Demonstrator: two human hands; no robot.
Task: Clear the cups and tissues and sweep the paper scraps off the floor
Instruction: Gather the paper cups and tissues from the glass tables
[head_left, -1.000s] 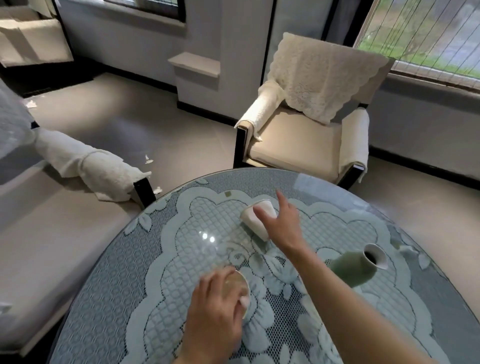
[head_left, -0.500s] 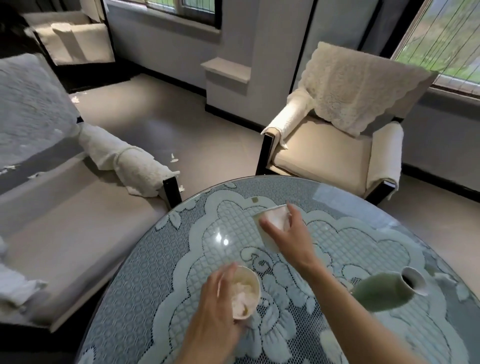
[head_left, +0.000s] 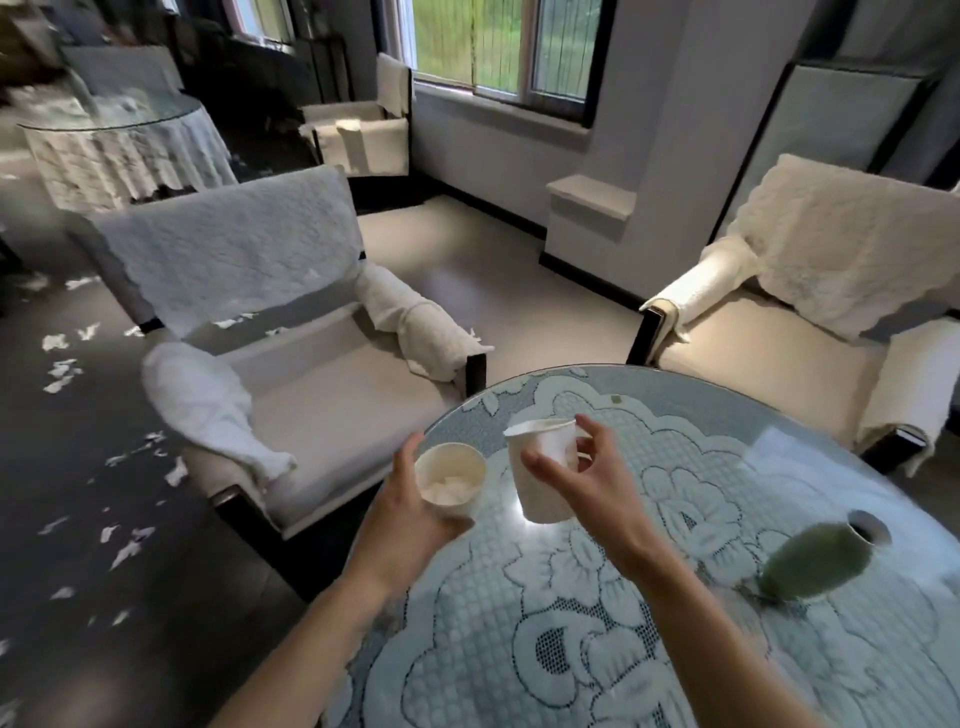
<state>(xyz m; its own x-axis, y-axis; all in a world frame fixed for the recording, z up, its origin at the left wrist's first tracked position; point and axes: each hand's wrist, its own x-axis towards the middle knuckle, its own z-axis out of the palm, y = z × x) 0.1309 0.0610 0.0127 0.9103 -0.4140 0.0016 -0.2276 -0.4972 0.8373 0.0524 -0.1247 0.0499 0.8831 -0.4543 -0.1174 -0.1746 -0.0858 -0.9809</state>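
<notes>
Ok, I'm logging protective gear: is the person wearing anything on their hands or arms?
No. The left hand and right hand are bare: no gloves, and no ring, watch or bracelet shows. The left forearm and right forearm are bare too; no sleeve is in view.

No legible text, label, brand, number anywhere. Plain white: tissue-filled cup (head_left: 451, 480), second cup (head_left: 540, 478). Green vase (head_left: 810, 566) unmarked, blurred. Worktop (head_left: 675, 649): lace pattern only.
</notes>
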